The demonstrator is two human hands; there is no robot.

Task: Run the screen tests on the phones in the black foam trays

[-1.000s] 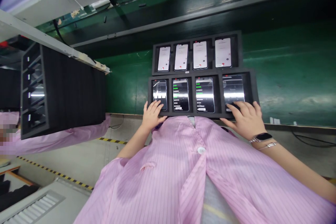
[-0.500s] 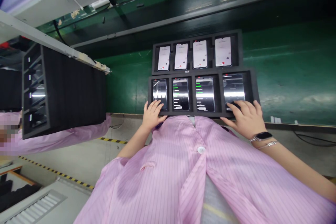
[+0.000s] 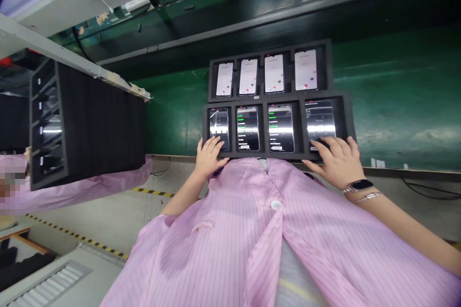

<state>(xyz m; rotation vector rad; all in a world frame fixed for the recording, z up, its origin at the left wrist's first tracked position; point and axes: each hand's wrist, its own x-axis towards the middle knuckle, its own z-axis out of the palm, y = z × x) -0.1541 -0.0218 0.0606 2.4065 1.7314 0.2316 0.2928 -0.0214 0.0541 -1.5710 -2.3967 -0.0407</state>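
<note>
A black compartment tray [image 3: 347, 120] lies right in front of my body, holding several phones face up. My left hand [image 3: 209, 156] rests at its near left corner, fingers spread, tips at the lower edge of a dark-screened phone [image 3: 219, 122]. At the near right corner, my right hand [image 3: 338, 160] lies open, with fingertips over the bottom of another dark phone [image 3: 320, 116]. Between them, a phone [image 3: 248, 132] and a second phone [image 3: 281, 129] show green and white text lines. Directly behind sits another black tray [image 3: 327, 64] of phones with white screens [image 3: 274, 73].
The trays lie on a green bench [image 3: 396, 105] with a raised rail [image 3: 230, 29] along its back. To the left stands a stack of black trays [image 3: 104, 124], with a co-worker's pink sleeve [image 3: 108, 183] below it. Small white pieces [image 3: 378, 163] lie by the right front edge.
</note>
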